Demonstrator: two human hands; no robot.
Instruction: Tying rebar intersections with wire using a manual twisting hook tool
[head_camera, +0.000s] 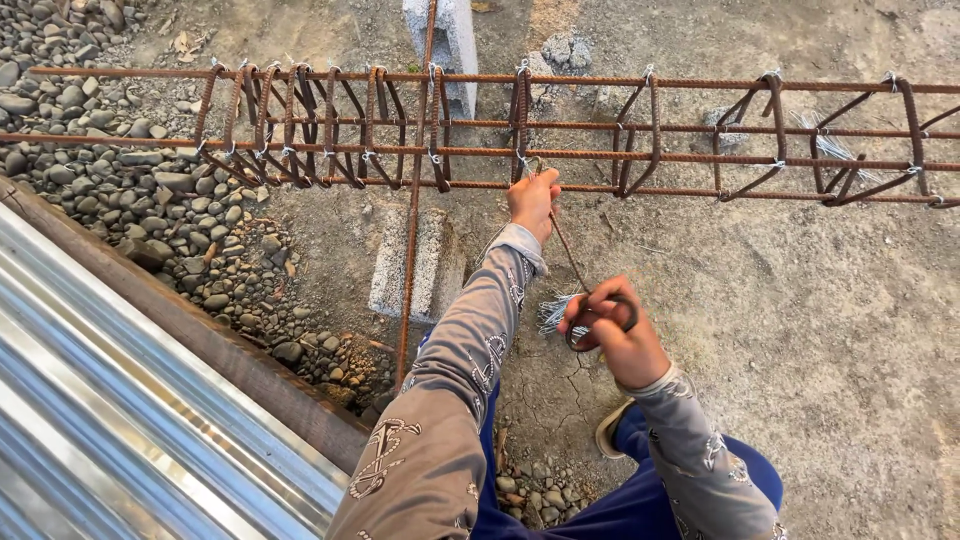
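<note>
A long rusty rebar cage (600, 135) with several stirrups lies across the ground ahead of me. My left hand (533, 200) reaches out and grips the lower near bar at a stirrup joint, pinching thin tie wire there. My right hand (615, 335) is closed around the looped handle of a rusty hook tool (572, 260), whose shaft runs up to the joint by my left hand. A small bundle of silvery tie wires (556, 312) sticks out beside my right hand.
Two grey concrete blocks (452, 40) (415, 265) sit under the cage. A loose rebar rod (410, 230) runs toward me. River stones (130, 190) lie at left beside a timber beam (200, 335) and corrugated metal sheet (120, 420). Cracked dirt spreads at right.
</note>
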